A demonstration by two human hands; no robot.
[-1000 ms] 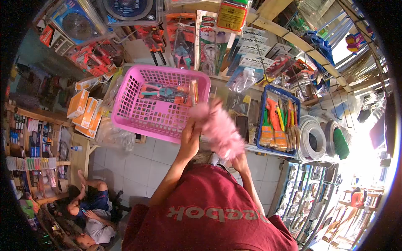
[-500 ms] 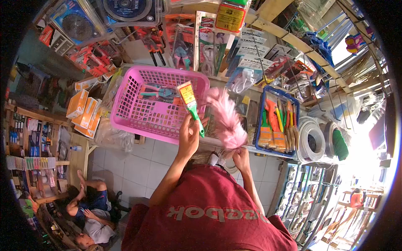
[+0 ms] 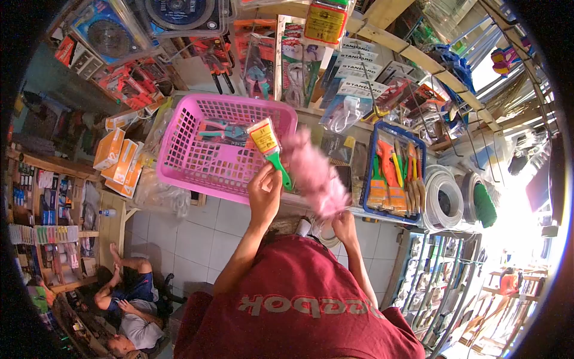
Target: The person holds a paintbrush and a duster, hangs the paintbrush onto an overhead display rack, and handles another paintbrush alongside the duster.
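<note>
Since the earlier frame the duster (image 3: pixel 320 176) has swung left, twd the brush (image 3: pixel 262 136); the L hand (image 3: pixel 265 197), w/ the brush, has shifted a touch left too.

Head view: L fingers are pinched on the brush's green handle, approx. mid-length. Bristle end, label on, points fwd & slightly left of the fingertips; butt pokes back to their right, so long axis runs diag. past them. R hand (image 3: pixel 345 228) is closed round the duster's base; grip detail hidden. Plume runs fwd-left from R fingers, ending just right of the brush. Touching or apart: can't tell, blur. L hand is nearer the brush.

Surface: counter (image 3: pixel 357 212) fwd of R fingers; basket (image 3: pixel 206 190) w/ pliers (image 3: pixel 230 130) fwd-left of L fingers; blue tray (image 3: pixel 402 130) of paintbrushes (image 3: pixel 388 179) right of R fingers, coil (image 3: pixel 435 194) past it. Room: hanging packs (image 3: pixel 263 60) fwd of both, tiled floor (image 3: pixel 197 245) below, another person (image 3: pixel 140 323) back-left of L fingers.
</note>
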